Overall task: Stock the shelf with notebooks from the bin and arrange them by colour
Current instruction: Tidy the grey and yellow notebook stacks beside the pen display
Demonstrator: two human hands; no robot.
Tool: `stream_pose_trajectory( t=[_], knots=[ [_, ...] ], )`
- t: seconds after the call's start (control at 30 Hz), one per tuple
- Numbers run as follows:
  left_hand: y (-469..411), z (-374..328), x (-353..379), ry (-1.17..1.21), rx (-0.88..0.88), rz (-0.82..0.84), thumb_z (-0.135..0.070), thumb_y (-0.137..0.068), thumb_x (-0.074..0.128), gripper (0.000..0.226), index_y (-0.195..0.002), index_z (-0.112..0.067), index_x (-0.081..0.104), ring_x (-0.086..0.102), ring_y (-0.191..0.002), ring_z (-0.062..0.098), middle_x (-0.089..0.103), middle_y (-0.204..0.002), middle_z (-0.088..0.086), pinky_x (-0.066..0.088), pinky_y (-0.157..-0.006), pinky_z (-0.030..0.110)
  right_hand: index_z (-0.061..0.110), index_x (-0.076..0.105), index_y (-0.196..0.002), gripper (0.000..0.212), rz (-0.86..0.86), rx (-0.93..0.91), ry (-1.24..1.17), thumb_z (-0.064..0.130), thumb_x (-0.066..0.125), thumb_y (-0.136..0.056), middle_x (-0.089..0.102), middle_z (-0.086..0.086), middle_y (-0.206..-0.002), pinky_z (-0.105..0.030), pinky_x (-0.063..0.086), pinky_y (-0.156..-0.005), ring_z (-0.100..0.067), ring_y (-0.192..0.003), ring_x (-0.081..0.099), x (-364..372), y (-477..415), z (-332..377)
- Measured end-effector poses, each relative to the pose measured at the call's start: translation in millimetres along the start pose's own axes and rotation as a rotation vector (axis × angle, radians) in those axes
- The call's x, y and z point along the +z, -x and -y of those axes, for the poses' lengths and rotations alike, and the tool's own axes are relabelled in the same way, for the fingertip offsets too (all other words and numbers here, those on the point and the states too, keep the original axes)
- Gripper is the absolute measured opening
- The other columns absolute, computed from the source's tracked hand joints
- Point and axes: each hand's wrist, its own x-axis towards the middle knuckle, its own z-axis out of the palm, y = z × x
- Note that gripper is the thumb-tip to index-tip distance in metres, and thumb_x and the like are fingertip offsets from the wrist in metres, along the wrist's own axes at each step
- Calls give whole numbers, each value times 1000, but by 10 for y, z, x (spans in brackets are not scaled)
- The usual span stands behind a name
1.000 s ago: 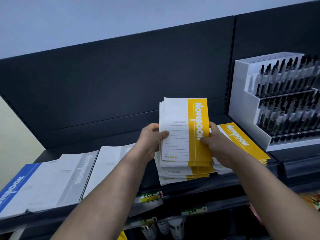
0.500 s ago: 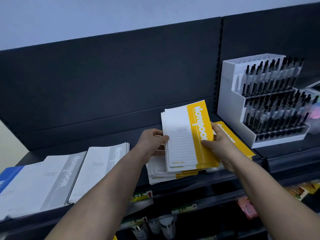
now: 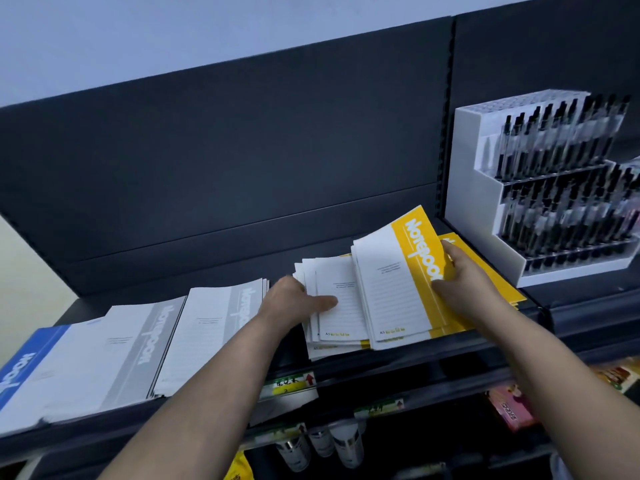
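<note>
On the dark shelf (image 3: 398, 362) my right hand (image 3: 460, 278) grips a small bundle of yellow-and-white notebooks (image 3: 398, 282), tilted and resting over another yellow stack (image 3: 498, 289) at the right. My left hand (image 3: 294, 303) lies flat with its thumb pressing on a fanned yellow stack (image 3: 339, 306) just left of that bundle. Further left lie two stacks of grey notebooks (image 3: 214, 327), and a blue notebook (image 3: 24, 365) shows at the far left edge. The bin is out of view.
A white tiered rack of black pens (image 3: 540, 181) stands on the shelf at the right, close to the yellow stacks. The dark back panel (image 3: 242, 168) rises behind. Below hang price tags (image 3: 291, 382), small bottles (image 3: 322, 441) and coloured packets (image 3: 512, 407).
The yellow bundle has come down from upright and shifted right onto the stacks. My left hand let go of it and now presses on the stack beside it.
</note>
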Motion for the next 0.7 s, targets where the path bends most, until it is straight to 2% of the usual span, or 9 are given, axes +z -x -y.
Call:
stream_pose_trajectory(
  t=[0.07,0.17,0.3,0.37,0.43,0.53,0.57,0.63,0.7],
  knots=[
    [-6,-25,52,-33,-8,9,-37,-65,84,27,-77,-19,68,68,-77,13,71,-82,-6,57,-71,29,35,23,-149,75,-2,15,-16,7,54,-86,53,-6,-136,-44,51,-89,-32,-110,57,-6,3,-24],
    [-39,-62,4,-87,-52,-31,-32,-64,84,32,-85,-12,69,68,-79,18,72,-86,0,59,-76,36,36,27,-147,74,-18,50,-98,5,54,-85,60,-2,-122,-47,53,-85,-29,-98,61,4,2,-64],
    [-98,-132,-98,-132,-70,-127,-23,-75,70,25,-91,-5,64,66,-82,25,68,-90,8,52,-63,31,31,26,-149,74,9,107,-224,1,55,-87,56,-3,-127,-46,54,-84,-27,-97,60,27,15,-101],
    [-125,-191,-132,-39,-31,-266,-13,-82,60,27,-104,2,59,65,-92,33,66,-101,17,45,-59,31,27,26,-149,74,6,131,-289,-2,55,-87,56,-5,-128,-40,53,-82,-26,-99,59,29,9,-118],
    [-105,-258,-197,105,12,-483,-8,-88,56,27,-113,1,50,61,-96,33,62,-102,13,42,-69,32,25,28,-149,74,2,151,-350,-4,54,-86,58,-7,-127,-35,52,-79,-26,-99,60,27,3,-124],
    [-40,-375,-241,429,48,-633,-8,-90,56,15,-104,-3,53,59,-85,24,60,-91,5,43,-70,29,22,29,-149,72,21,189,-399,-6,51,-86,60,-7,-125,-36,53,-82,-28,-103,61,5,-22,-149],
    [-33,-427,-229,555,41,-601,-6,-89,57,4,-92,-4,56,60,-80,23,61,-86,5,43,-66,27,22,28,-149,71,29,201,-415,-6,50,-86,59,-7,-126,-37,53,-83,-29,-106,60,1,-25,-145],
    [-25,-534,-131,739,-30,-413,-3,-89,58,17,-73,-7,55,60,-75,26,61,-80,9,46,-65,28,23,27,-148,69,49,217,-426,-5,46,-88,54,-7,-134,-41,52,-89,-30,-115,56,-4,-36,-154],
    [-20,-607,68,693,-86,-195,-2,-89,60,15,-74,-5,59,64,-77,28,66,-84,12,52,-65,32,25,27,-149,68,65,237,-454,-2,42,-88,44,-8,-146,-49,45,-102,-32,-128,47,-16,-62,-166]
  ],
)
